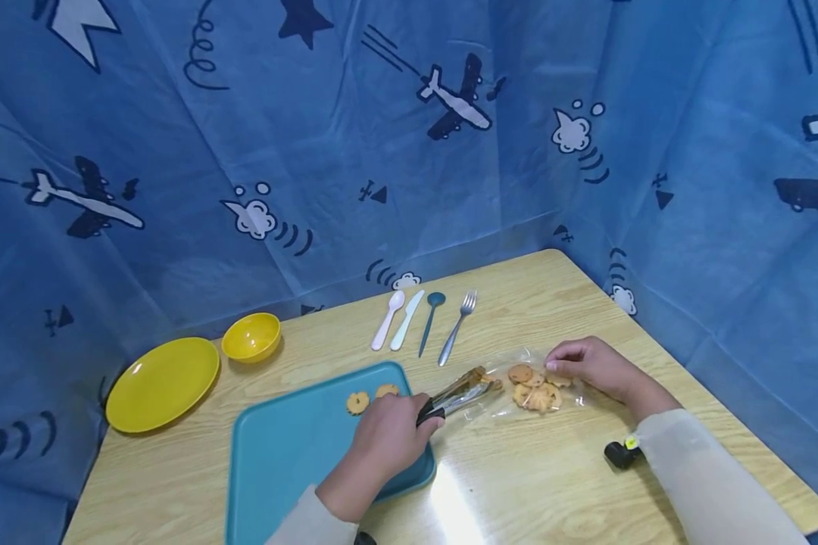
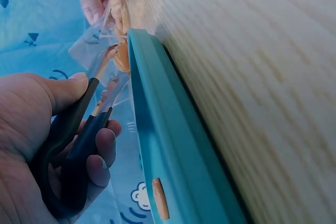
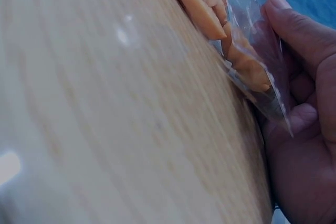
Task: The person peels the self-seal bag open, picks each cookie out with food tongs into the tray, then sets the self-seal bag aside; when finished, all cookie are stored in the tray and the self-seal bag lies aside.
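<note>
My left hand (image 1: 390, 435) grips the black handles of metal tongs (image 1: 460, 393) over the right side of a teal tray (image 1: 289, 446). The tongs' tips reach into the open end of a clear plastic bag (image 1: 501, 409), right at a cookie (image 2: 122, 56). Several more cookies (image 1: 535, 395) lie bunched inside the bag on the table. At the bag's far right end, my right hand (image 1: 596, 371) pinches the plastic between thumb and fingers, as the right wrist view also shows. Two cookies (image 1: 357, 403) lie on the tray, one partly behind my left hand.
Behind the bag lie a pink spoon (image 1: 388, 319), a pale knife (image 1: 407, 319), a dark green spoon (image 1: 432, 322) and a metal fork (image 1: 458, 327). A yellow plate (image 1: 163, 384) and a yellow bowl (image 1: 252, 338) stand at the left. Blue curtain borders the table.
</note>
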### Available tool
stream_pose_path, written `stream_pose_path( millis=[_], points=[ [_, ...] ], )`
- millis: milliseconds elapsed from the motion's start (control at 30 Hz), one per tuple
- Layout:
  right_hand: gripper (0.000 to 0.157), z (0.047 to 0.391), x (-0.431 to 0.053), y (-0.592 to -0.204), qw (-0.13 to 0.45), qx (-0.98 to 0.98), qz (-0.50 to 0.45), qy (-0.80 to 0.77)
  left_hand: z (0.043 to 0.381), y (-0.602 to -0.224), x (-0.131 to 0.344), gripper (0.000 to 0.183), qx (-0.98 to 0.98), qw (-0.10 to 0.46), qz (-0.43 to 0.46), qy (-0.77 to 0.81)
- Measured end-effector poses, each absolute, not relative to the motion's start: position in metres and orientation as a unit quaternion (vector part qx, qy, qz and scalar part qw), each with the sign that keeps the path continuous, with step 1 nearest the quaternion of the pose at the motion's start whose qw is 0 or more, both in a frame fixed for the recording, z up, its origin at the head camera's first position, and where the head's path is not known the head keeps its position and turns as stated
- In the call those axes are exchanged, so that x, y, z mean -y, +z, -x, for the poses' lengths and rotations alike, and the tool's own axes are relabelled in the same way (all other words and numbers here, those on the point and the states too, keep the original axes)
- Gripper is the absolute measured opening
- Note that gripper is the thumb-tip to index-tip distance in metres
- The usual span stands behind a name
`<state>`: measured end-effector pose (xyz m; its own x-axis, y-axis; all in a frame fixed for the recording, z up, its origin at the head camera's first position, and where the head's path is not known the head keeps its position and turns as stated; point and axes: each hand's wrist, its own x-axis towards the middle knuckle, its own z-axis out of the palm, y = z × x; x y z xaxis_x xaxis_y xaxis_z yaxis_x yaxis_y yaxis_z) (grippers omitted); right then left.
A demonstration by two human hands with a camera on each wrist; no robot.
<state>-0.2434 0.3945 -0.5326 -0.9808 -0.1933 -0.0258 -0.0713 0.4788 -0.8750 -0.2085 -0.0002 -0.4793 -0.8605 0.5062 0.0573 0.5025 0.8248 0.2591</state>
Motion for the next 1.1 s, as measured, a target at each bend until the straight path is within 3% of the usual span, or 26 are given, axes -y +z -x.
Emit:
stream_pose_path(
  millis=[1100],
  points=[
    [0.021, 0.245, -0.395, -0.533, 0.062, -0.862, 0.072, -0.497, 0.203, -0.479, -0.002, 0.034, -0.949, -0.049, -0.306, 0.048]
  ],
)
